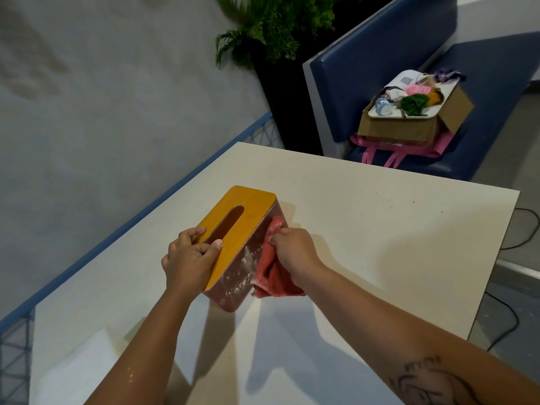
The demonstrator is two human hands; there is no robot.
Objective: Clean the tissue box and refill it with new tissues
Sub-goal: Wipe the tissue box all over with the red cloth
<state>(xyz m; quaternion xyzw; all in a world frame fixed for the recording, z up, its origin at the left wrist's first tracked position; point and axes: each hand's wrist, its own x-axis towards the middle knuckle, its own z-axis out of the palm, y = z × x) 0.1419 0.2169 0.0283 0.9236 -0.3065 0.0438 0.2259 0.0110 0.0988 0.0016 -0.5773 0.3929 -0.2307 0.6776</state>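
Cleaning underway: left hand point(190, 258) grips tissue box point(233, 229), right hand point(292, 252) wipes side with cloth point(270, 273); dust remains, refill not started.

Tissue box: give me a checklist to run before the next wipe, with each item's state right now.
1. Steady hold: left hand grips the tissue box at its slot. Ok.
2. Cloth held: right hand grips the red cloth against the box's side. Ok.
3. Side clean: white specks cover it beside the cloth. Not ok.
4. Box emptied: no tissue shows in the slot; the inside is hidden. Cannot tell.
5. Refill ready: a white shape lies on the table, unidentifiable. Cannot tell.
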